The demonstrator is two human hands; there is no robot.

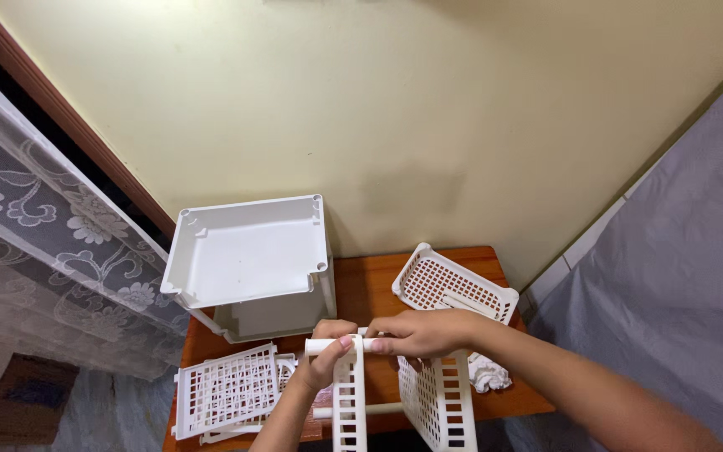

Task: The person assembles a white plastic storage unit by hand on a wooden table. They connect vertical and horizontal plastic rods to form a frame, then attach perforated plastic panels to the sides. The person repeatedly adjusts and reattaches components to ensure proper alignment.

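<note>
left hand point(321, 362) grips a short white tube point(328, 344), right hand point(420, 331) pinches its other end above the lattice rack point(350, 402) over the desk point(370, 289); keep the tube straight and level; counted: one solid tray point(244, 251), one loose basket point(453, 286), two flat panels point(226, 390).

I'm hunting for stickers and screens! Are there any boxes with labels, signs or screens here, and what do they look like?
None: no package, label, sign or screen shows.
Only plain things show: a white plastic shelf tray at the back of the orange-brown wooden table, with nothing printed on it.
White plastic lattice basket at the right, also plain.
Both hands, left hand and right hand, grip a white plastic tube.
</note>
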